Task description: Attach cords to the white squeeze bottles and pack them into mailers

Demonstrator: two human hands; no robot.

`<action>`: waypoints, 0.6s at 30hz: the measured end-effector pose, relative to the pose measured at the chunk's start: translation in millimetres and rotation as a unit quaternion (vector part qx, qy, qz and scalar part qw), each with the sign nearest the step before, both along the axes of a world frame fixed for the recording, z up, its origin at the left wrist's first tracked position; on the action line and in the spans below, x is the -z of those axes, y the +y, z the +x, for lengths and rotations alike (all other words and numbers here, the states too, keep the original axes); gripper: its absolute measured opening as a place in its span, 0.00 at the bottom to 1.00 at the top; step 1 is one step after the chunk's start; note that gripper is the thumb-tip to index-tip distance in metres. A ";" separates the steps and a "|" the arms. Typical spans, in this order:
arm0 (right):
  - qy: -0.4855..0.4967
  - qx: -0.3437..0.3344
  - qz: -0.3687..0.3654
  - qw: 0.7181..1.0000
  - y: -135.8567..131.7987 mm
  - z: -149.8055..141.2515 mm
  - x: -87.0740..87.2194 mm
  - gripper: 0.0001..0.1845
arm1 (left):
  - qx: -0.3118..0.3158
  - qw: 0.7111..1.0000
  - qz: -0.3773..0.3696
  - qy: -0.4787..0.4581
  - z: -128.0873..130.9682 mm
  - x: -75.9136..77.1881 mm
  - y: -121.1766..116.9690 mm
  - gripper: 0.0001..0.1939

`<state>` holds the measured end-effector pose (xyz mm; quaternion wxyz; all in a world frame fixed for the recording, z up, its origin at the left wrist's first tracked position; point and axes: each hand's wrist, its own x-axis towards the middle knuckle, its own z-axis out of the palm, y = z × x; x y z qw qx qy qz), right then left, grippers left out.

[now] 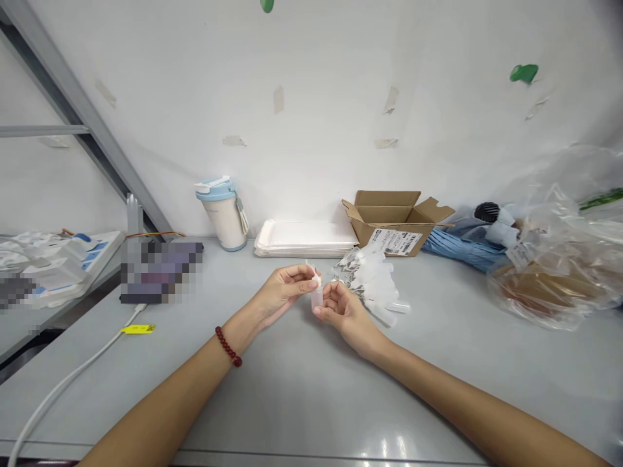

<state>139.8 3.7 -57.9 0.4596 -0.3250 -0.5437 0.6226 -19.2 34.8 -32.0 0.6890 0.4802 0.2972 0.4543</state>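
Observation:
In the middle of the view, both hands hold one small translucent white plastic tube [317,298] above the table. My left hand [291,287] pinches its narrower top end between thumb and fingers. Lower on the same piece, my right hand [339,310] grips the right side with thumb and curled fingers. A thin dark reddish bit shows at the top end, too small to make out. Just behind my right hand lies a pile of similar translucent white tubes [372,280], with small metallic bits among them.
An open cardboard box [396,224] stands behind the pile, beside a stack of white padded envelopes [306,239]. A lidded tumbler [222,217], a blurred-out dark device [160,272] and a white cable [73,379] are leftward. Rightward lie a folded blue umbrella [462,250] and a clear plastic bag [555,279].

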 end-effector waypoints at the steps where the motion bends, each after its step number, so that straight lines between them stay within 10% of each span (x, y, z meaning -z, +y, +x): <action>1: 0.009 -0.008 0.002 1.000 0.0 0.2 -0.7 0.21 | 0.000 1.000 0.003 0.001 -0.3 0.1 0.2 0.07; 18: -0.007 0.017 0.003 1.000 -4.9 -2.0 -2.3 0.21 | 0.011 1.000 0.010 0.011 -2.4 2.9 3.6 0.09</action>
